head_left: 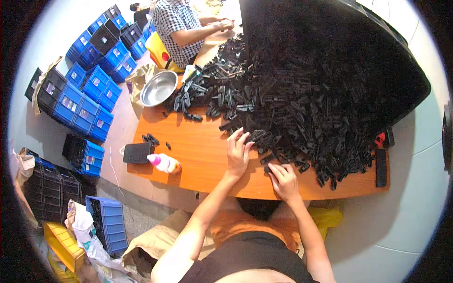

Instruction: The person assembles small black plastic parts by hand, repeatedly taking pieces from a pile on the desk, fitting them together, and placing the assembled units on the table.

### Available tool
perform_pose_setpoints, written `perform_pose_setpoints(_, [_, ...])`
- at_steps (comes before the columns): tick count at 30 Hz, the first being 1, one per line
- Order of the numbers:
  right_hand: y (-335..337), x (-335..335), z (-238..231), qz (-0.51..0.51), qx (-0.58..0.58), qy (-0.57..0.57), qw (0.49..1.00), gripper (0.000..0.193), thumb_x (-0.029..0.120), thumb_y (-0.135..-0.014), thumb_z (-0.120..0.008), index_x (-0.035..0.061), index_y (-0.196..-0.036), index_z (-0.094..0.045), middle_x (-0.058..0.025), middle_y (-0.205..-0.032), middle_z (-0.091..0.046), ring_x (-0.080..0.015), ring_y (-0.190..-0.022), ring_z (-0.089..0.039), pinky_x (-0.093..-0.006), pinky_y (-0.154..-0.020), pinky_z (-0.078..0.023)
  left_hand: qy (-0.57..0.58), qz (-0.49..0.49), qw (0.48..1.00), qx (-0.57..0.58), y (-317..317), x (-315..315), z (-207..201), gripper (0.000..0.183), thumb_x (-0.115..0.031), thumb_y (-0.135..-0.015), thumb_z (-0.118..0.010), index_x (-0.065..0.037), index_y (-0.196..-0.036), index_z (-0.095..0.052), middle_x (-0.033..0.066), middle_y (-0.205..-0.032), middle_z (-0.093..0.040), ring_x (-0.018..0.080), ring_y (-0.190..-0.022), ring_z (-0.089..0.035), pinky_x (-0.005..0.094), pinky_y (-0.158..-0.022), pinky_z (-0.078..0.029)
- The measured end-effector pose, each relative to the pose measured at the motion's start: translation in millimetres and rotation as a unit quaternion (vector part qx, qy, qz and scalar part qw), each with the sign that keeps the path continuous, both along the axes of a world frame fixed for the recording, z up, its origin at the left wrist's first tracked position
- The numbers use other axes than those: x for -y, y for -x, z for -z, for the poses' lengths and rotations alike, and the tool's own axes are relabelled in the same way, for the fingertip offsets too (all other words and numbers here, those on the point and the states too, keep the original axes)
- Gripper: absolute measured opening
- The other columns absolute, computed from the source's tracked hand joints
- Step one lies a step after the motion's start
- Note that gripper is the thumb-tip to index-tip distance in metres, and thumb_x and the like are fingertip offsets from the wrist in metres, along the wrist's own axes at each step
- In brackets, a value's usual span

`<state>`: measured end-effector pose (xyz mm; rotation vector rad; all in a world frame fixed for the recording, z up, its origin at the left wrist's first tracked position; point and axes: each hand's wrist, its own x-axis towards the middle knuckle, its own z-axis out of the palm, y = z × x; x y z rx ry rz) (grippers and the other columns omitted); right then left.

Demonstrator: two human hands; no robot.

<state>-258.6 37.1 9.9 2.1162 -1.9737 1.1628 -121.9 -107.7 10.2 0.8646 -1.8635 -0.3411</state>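
Observation:
A large heap of black plastic parts (302,108) spills out of a big black bin tipped on its side onto the orange-brown tabletop (203,160). At the near edge of that heap, my left hand (238,154) has its fingers apart and bent toward the parts, and nothing shows between them. Lower and to the right, my right hand (284,181) is closed at the fingertips on a small black plastic part (267,169), just above the table. The fingers hide much of that part.
The black bin (410,61) leans over the far right. A steel bowl (159,88), a pink-capped bottle (164,163) and a black box (138,153) stand at the left. Blue crates (78,106) are stacked beyond. Another person in a checked shirt (174,28) works at the far side.

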Motion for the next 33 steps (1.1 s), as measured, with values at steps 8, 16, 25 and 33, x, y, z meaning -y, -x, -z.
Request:
perform_pose_setpoints(8, [5.0, -13.4, -7.2, 0.048, 0.28, -0.011, 0.959, 0.029, 0.001, -0.08, -0.067, 0.0022, -0.109, -0.065, -0.0131, -0.104, -0.067, -0.0285, -0.095, -0.064, -0.0359, -0.085, -0.051, -0.135, 0.136, 0.981, 0.033, -50.5, -79.2, -9.0, 0.033, 0.0, -0.074, -0.072, -0.005, -0.107, -0.066, 0.0121, -0.105, -0.065, 0.0299, -0.098, -0.06, 0.0374, -0.085, -0.049])
perform_pose_setpoints(16, [12.0, -25.7, -1.3, -0.083, 0.192, -0.016, 0.978, 0.032, -0.002, -0.074, -0.072, 0.0005, -0.105, -0.066, -0.0144, -0.1, -0.066, -0.0302, -0.099, -0.063, -0.0363, -0.083, -0.052, -0.134, 0.134, 0.977, 0.099, -48.2, -87.1, 4.5, 0.025, -0.009, -0.072, -0.075, -0.01, -0.096, -0.072, 0.0049, -0.092, -0.07, 0.0229, -0.093, -0.064, 0.0358, -0.085, -0.044])
perform_pose_setpoints(25, [10.7, -32.4, 2.8, -0.106, 0.15, -0.015, 0.983, 0.031, -0.002, -0.073, -0.072, 0.0012, -0.103, -0.066, -0.0121, -0.102, -0.067, -0.0295, -0.1, -0.063, -0.0383, -0.084, -0.052, -0.186, 0.137, 0.969, 0.087, -50.8, -88.2, -0.8, 0.034, -0.012, -0.071, -0.075, -0.011, -0.105, -0.069, 0.0021, -0.09, -0.071, 0.0207, -0.088, -0.063, 0.0362, -0.084, -0.043])
perform_pose_setpoints(33, [6.7, -19.6, -1.1, -0.132, 0.139, -0.043, 0.98, 0.027, 0.003, -0.076, -0.071, 0.0022, -0.102, -0.067, -0.0122, -0.102, -0.066, -0.0306, -0.101, -0.063, -0.0379, -0.087, -0.05, -0.184, 0.17, 0.964, 0.088, -49.2, -82.7, 1.0, 0.038, -0.009, -0.073, -0.075, -0.008, -0.11, -0.067, 0.0048, -0.094, -0.071, 0.0226, -0.088, -0.063, 0.0337, -0.082, -0.046])
